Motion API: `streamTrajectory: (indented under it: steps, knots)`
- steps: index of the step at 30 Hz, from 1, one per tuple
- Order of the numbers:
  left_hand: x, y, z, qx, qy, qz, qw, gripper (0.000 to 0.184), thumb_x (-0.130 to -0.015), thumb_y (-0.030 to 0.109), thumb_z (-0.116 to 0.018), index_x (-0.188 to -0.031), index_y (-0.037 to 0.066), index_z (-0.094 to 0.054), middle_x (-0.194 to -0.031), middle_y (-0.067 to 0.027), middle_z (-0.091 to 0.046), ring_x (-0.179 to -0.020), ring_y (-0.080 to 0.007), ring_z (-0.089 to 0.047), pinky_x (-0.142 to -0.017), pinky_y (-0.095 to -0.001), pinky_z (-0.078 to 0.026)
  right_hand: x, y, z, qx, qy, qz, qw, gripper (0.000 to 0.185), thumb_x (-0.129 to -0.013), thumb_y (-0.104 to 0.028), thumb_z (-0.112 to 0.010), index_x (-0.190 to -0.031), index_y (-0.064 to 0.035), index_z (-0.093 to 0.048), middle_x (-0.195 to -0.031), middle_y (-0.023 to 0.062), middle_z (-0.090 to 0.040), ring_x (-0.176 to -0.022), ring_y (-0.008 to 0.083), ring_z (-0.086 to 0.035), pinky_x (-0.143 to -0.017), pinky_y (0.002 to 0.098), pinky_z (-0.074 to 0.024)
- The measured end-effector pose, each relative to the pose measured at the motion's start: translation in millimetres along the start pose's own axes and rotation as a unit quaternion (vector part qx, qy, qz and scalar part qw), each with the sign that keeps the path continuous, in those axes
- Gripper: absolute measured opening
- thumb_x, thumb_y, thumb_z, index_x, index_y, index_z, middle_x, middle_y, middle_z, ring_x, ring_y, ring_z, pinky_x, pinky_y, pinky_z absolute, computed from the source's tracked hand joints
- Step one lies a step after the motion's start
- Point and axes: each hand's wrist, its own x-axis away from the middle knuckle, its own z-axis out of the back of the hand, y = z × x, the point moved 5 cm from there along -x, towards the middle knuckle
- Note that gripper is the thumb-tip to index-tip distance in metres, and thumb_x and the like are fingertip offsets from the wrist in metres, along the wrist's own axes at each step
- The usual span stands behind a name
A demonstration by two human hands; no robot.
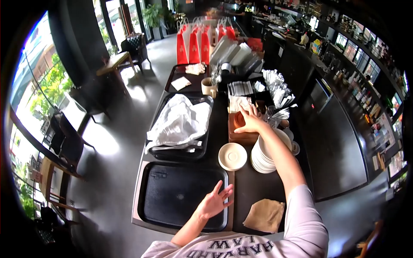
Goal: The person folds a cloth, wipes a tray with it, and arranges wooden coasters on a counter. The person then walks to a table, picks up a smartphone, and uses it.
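My right hand (249, 119) reaches over an orange-brown round item (239, 120) in a brown wooden box (241, 136), fingers spread around it; whether they touch it I cannot tell. My left hand (214, 202) hovers with fingers apart over the right edge of a black tray (180, 195), holding nothing. Between the hands lies a cream saucer (232, 156). A stack of white plates (261, 159) stands beside my right forearm, partly hidden by it. Near my body lies a folded brown cloth (264, 216).
Farther up the counter are a tray with white cloth (180, 120) and forks, a mug (209, 88) of cutlery, wrapped cutlery (275, 88), clear containers (228, 51) and red-and-white bags (193, 45). Chairs stand left; a dark counter (340, 146) runs along the right.
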Motion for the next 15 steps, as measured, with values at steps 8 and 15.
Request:
streamTrajectory:
  steps: [8, 15]
  knots:
    - [12.7, -39.7, -48.1, -0.009, -0.025, 0.185, 0.982, 0.053, -0.084, 0.036, -0.052, -0.133, 0.024, -0.037, -0.136, -0.0048, -0.039, -0.122, -0.0168, -0.037, -0.099, -0.0361, -0.028, 323.5, -156.7, 167.8, -0.204, 0.179, 0.417, 0.867, 0.022, -0.076, -0.014, -0.062, -0.097, -0.0071, -0.062, -0.081, 0.0059, -0.061, -0.07, 0.0234, -0.059, -0.063, 0.0327, -0.0455]
    - [53.8, -124.6, -76.5, -0.022, -0.114, 0.457, 0.882, 0.054, -0.089, 0.037, -0.045, -0.138, 0.02, -0.028, -0.133, -0.0032, -0.042, -0.118, -0.0144, -0.042, -0.093, -0.0325, -0.035, 541.7, -191.8, 162.2, -0.519, 0.428, 0.46, 0.579, 0.016, -0.079, -0.003, -0.05, -0.064, -0.0099, -0.052, -0.07, 0.0038, -0.06, -0.061, 0.0138, -0.054, -0.057, 0.0261, -0.0439]
